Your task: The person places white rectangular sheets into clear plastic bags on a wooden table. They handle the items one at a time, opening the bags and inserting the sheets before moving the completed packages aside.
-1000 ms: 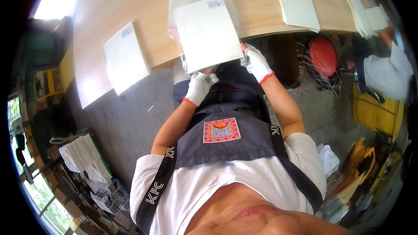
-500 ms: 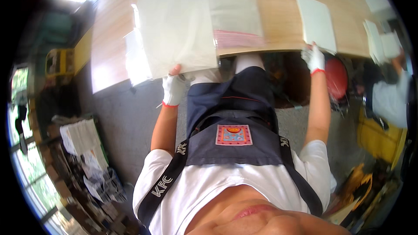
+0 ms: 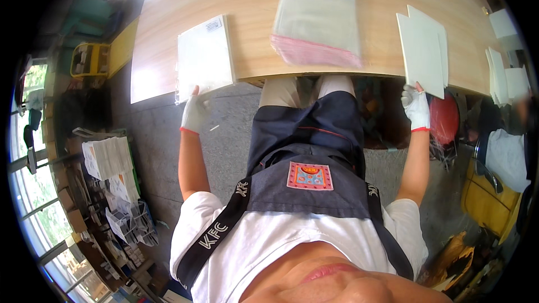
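My left hand, in a white fingerless-looking glove with a red cuff, is at the near edge of a stack of white sheets in clear plastic. Its thumb lies over the edge; the fingers are slightly blurred. A printed label sits on the stack's far corner. To the right, my gloved right hand pinches the near edge of a white board, which lies partly over another white board. Between the hands lies a pile of clear plastic bags with a pink band along the near edge and a label at the far right.
The wooden table ends just before my legs. At its right end stand more white boards. A red round stool is beneath the right side. Piled papers stand at the left, and a yellow chair at the right.
The clear bag that my left hand held over the table's middle is now at the left, around the white sheets. The right hand now grips a white board lying askew over another.
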Demonstrator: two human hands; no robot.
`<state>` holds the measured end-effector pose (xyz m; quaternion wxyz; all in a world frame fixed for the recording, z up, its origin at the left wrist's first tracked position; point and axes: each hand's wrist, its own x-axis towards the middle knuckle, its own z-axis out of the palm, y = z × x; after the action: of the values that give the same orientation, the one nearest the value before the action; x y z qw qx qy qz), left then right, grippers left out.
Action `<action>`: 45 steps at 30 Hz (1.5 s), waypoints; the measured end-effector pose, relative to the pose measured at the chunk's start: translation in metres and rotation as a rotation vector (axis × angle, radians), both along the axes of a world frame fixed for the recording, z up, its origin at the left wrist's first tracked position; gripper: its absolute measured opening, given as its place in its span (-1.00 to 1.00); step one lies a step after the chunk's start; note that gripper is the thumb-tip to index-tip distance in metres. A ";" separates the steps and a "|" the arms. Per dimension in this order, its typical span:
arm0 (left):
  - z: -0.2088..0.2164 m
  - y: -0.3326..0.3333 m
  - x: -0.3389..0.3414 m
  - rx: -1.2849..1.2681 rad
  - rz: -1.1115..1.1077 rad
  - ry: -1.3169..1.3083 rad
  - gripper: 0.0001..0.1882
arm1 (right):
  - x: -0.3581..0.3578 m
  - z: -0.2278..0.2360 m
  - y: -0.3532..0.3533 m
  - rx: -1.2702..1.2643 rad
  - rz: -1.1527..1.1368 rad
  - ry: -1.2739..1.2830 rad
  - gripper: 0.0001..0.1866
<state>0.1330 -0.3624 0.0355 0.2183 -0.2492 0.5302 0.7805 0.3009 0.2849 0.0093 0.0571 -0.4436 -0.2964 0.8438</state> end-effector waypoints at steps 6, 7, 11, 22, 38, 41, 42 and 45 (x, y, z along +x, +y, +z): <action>0.053 0.015 -0.011 -0.677 -0.870 0.011 -0.64 | 0.017 -0.025 0.038 0.289 -0.286 0.123 -0.72; 0.076 0.053 -0.012 -0.834 -0.934 0.129 -0.71 | 0.021 -0.029 0.045 0.327 -0.307 0.176 -0.75; 0.081 0.166 -0.007 -1.055 -0.819 0.972 -0.74 | 0.014 0.003 0.038 0.193 -0.310 0.392 -0.82; 0.035 0.313 -0.077 -1.594 -1.228 1.253 -0.66 | 0.062 0.074 -0.118 0.120 0.232 0.444 -0.47; 0.027 0.288 -0.074 -1.078 -0.727 1.355 -0.80 | 0.063 0.009 -0.161 -0.090 -0.207 0.364 -0.74; 0.033 0.291 -0.053 -0.930 -0.672 1.464 -0.79 | 0.064 0.006 -0.163 -0.115 -0.165 0.453 -0.79; 0.035 0.291 -0.044 -0.890 -0.648 1.506 -0.78 | 0.065 0.003 -0.164 -0.137 -0.172 0.448 -0.79; 0.006 0.292 -0.019 -0.793 -0.362 1.478 -0.80 | 0.065 -0.002 -0.173 -0.179 -0.153 0.464 -0.77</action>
<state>0.1144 -0.0705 0.0413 -0.1651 0.3537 0.8016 0.4528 0.3660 0.1116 0.0071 0.1477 -0.2626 -0.1652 0.9391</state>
